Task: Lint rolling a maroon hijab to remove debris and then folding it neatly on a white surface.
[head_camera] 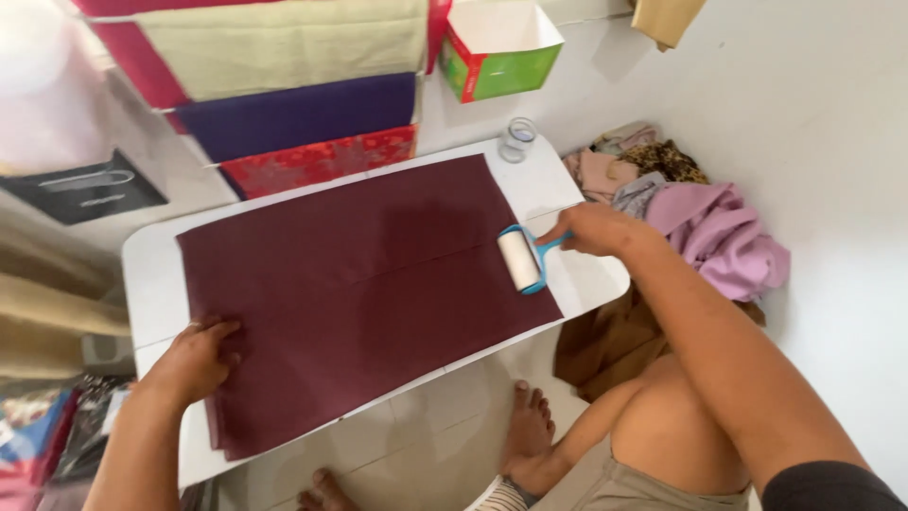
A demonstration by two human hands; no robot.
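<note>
Maroon cloth (pixel 359 293) lies flat across the white surface (pixel 151 274), centre frame. Left hand (pixel 194 360) presses open-palmed on its lower-left corner. Right hand (pixel 596 230) grips the blue-handled lint roller (pixel 520 260) (white roll touching cloth's right edge). Clothes pile (pixel 700 227) far right.
</note>
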